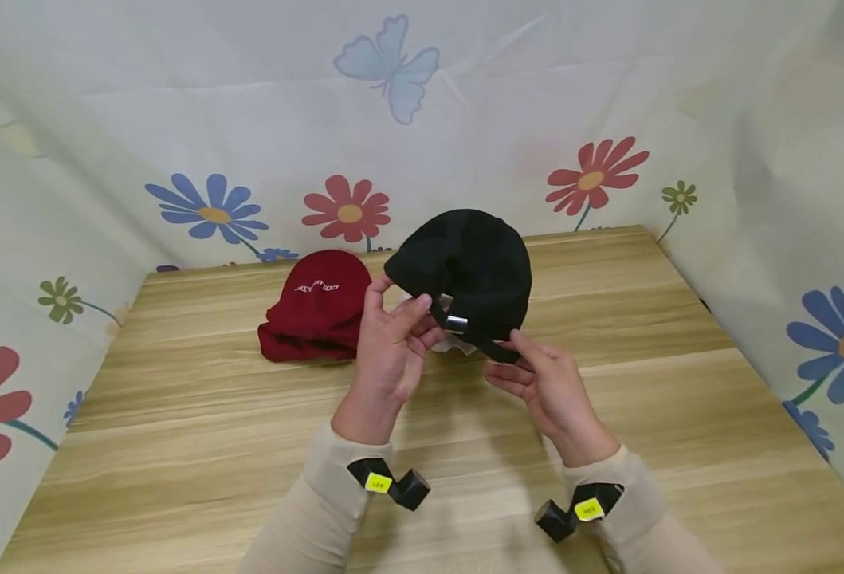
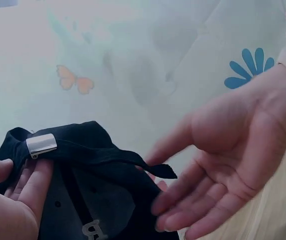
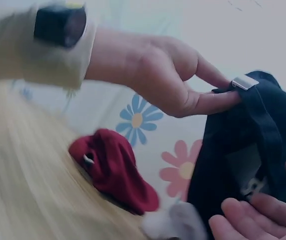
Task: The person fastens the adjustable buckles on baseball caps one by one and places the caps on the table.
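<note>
A black cap (image 1: 475, 263) is held up over the table, its back strap and silver metal buckle (image 1: 456, 323) facing me. My left hand (image 1: 393, 343) pinches the cap's edge and strap beside the buckle, thumb on one side and fingers on the other. My right hand (image 1: 554, 391) is at the cap's lower right edge near the loose strap end (image 2: 163, 171), thumb above and fingers below. The left wrist view shows a metal letter (image 2: 91, 230) on the cap. A red cap (image 1: 324, 299) with white lettering lies left of my left hand.
Partly hidden behind the black cap, something white (image 3: 175, 220) lies beside the red cap. The wood-grain table (image 1: 213, 478) is bordered at the back and sides by a white cloth (image 1: 249, 119) printed with flowers and butterflies.
</note>
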